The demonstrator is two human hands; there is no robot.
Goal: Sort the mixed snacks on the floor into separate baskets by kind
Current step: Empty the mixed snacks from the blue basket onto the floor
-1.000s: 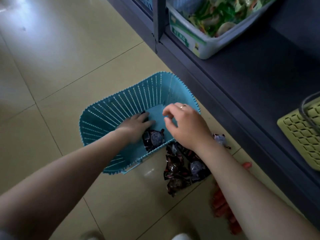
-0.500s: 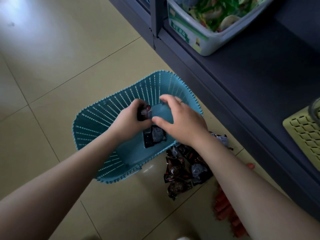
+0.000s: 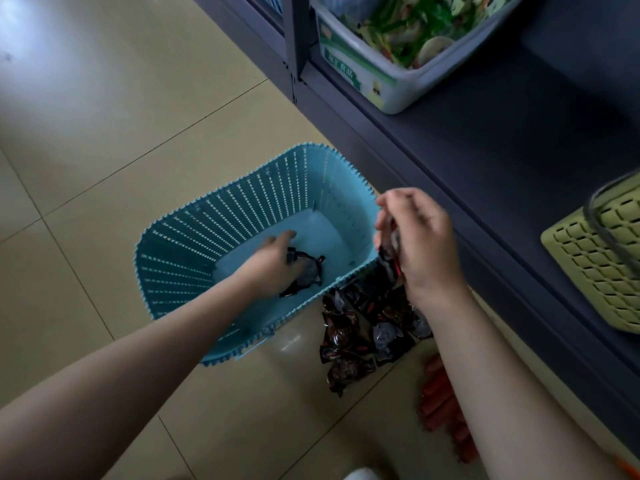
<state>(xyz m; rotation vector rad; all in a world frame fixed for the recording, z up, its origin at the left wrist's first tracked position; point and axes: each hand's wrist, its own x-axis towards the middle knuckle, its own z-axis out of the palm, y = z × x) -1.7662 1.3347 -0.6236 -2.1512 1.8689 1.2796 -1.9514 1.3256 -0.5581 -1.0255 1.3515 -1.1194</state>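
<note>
A blue slatted basket stands on the tiled floor. My left hand reaches down inside it, fingers spread over dark snack packets lying on the basket's bottom. My right hand hovers over the basket's right rim and grips a dark packet with red print. Just right of the basket a pile of dark wrapped snacks lies on the floor. Red sausage sticks lie further right, partly hidden behind my right forearm.
A dark shelf unit runs along the right side. On it sit a white bin filled with green packets and a yellow-green basket at the right edge. Tiled floor stretches to the left.
My left hand has gone down to the basket's bottom with the packet it held. My right hand has drawn back to the right rim and now grips another dark packet.
</note>
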